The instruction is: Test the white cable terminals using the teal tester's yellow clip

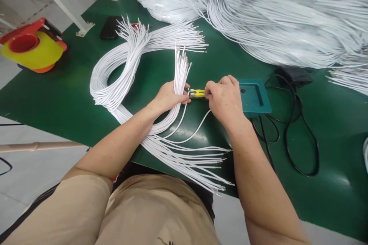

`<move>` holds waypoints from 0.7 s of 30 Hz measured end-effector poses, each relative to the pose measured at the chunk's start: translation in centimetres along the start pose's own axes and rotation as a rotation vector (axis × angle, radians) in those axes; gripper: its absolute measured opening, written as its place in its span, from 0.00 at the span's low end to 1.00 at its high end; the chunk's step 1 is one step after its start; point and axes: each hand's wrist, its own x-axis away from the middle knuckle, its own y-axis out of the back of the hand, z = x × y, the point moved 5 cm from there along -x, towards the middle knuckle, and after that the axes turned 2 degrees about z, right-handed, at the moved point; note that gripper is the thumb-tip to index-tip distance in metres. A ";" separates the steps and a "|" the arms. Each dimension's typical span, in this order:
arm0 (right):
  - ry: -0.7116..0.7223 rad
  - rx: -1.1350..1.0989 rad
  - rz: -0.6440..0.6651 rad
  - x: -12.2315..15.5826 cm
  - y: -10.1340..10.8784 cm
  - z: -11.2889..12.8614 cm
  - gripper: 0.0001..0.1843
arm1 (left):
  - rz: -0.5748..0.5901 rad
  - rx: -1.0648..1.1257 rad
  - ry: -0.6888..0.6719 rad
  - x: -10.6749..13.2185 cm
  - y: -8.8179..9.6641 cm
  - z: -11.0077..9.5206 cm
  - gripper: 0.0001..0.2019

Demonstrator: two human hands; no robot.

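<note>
My left hand (169, 96) rests on a bundle of thin white cables (115, 80) on the green table (57, 95), its fingers pinched on the end of one white cable (184, 122). My right hand (225, 99) is closed around a small yellow tool (197, 93), and the cable end meets that tool between the two hands. The cable bundle loops to the left; its stripped ends fan out upward by my left hand and also toward the table's near edge.
A teal tray-like device (254, 97) with black cords (299, 138) sits right of my right hand. Large heaps of white cables (273, 15) fill the far right. A black phone (110, 26) lies at the back. A yellow and red container (31, 46) stands off the table at left.
</note>
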 end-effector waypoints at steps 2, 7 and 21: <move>-0.010 -0.012 0.001 0.0 0.0 0.0 0.14 | -0.007 -0.031 0.003 -0.2 0.0 0.2 0.20; -0.039 0.012 -0.011 0.7 1.0 0.0 0.10 | 0.001 -0.088 -0.008 -0.3 -0.1 0.3 0.19; 0.019 -0.128 -0.128 1.9 2.4 1.6 0.15 | 0.050 0.138 -0.074 0.8 0.6 -0.7 0.23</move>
